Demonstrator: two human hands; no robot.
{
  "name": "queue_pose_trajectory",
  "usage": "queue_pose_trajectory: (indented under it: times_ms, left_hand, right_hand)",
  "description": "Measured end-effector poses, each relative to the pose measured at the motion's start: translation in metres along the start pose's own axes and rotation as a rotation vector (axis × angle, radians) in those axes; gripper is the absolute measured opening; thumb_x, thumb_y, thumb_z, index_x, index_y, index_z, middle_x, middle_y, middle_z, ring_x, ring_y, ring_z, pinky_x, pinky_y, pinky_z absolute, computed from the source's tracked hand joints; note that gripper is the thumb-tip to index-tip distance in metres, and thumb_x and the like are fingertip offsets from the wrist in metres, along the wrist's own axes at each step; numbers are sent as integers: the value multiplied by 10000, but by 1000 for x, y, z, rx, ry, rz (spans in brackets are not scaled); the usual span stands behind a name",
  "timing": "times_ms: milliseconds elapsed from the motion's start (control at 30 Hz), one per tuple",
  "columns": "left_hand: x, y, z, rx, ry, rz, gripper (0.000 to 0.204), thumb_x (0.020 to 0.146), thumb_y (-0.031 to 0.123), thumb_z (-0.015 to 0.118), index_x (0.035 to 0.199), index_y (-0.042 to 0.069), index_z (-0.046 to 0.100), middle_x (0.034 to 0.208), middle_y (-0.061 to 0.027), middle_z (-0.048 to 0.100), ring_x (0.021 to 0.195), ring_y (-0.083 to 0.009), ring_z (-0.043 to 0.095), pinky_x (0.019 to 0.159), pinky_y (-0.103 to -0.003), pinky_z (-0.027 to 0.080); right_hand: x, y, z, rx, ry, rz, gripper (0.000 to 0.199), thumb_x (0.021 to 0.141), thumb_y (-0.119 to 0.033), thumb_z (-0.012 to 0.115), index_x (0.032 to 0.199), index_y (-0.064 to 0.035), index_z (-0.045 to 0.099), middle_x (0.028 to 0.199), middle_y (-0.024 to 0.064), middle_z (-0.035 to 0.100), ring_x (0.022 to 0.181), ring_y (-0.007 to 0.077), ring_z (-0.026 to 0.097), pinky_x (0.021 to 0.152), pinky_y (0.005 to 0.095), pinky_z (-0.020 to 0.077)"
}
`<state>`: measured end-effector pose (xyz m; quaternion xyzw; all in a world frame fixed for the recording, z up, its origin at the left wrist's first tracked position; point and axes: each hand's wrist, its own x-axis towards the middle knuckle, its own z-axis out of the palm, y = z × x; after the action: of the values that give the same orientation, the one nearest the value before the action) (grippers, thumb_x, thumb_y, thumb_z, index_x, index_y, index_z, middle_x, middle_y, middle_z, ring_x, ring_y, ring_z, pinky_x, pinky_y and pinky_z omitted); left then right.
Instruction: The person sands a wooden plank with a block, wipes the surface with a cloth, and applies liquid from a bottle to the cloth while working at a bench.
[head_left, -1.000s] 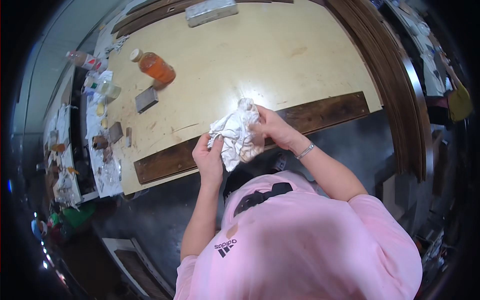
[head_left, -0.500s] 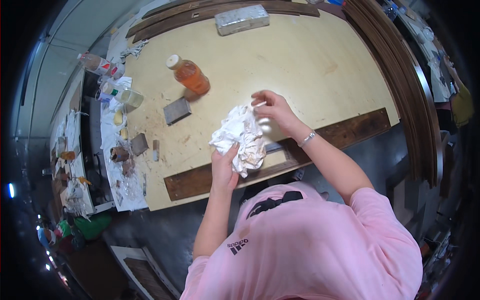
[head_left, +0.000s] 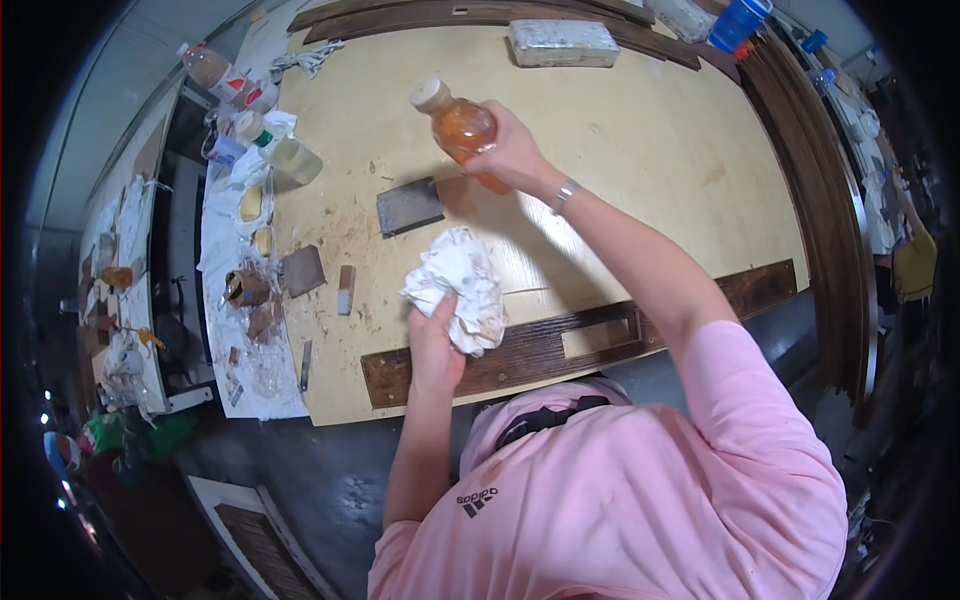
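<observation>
My right hand (head_left: 512, 150) is wrapped round a plastic bottle (head_left: 462, 128) of orange-brown liquid with a white cap. Whether its base touches the table I cannot tell. A crumpled white cloth (head_left: 455, 280) with brownish stains is gripped in my left hand (head_left: 437, 350), thumb on top. Beneath and beside the cloth, along the near table edge, lies a dark brown wooden board (head_left: 700, 308) with a rectangular cutout. A flat grey-brown block (head_left: 410, 207) rests between the bottle and the cloth.
At the left edge stand a bottle of pale liquid (head_left: 290, 160), a clear bottle (head_left: 212, 72) and a torn brown container (head_left: 246, 288). A wrapped block (head_left: 563, 44) sits at the far side. Long dark boards (head_left: 800, 170) line the right. A blue container (head_left: 740, 24) stands far right.
My right hand has left the cloth, reached forward and taken hold of the bottle. The cloth stays in my left hand. The view has shifted, so more of the board's cutout shows.
</observation>
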<state>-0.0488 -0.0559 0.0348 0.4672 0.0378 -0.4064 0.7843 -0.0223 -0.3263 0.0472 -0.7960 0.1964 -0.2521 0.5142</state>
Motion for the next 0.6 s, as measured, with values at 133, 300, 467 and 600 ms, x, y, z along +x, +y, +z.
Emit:
queue_pose_trajectory:
  times_ms: [133,300,467,600]
  left_hand:
    - [22,16,0,10,-7,97,385,996,18,489,1376,-30,453,1321,-145,591,1171,-266,627,977,-397,535]
    - [34,10,17,-28,-86,74,362,997,21,522,1346,-58,468,1272,-155,604,1096,-250,655,923,-392,564]
    - [34,-4,36,7,-185,19,368,987,18,524,1347,-42,478,1268,-151,618,1122,-252,652,939,-400,563]
    - [36,-11,44,34,-204,-3,372,977,3,526,1343,-52,481,1275,-159,615,1123,-254,651,955,-397,555]
  right_hand:
    - [-50,-43,-44,-47,-107,-16,627,552,-158,802,1135,-55,597,1056,131,658,1004,331,640,912,376,511]
    - [-98,-61,-74,-724,-253,-163,542,628,-75,702,1162,-119,623,1075,64,665,963,324,620,838,410,513]
    - [-118,-59,-97,-937,-223,-158,498,645,-42,680,1134,-127,635,1034,50,660,904,287,604,799,405,488]
    - [-125,-60,-117,-1028,-138,-158,479,647,-41,681,1117,-125,642,1003,49,653,874,286,597,803,394,470]
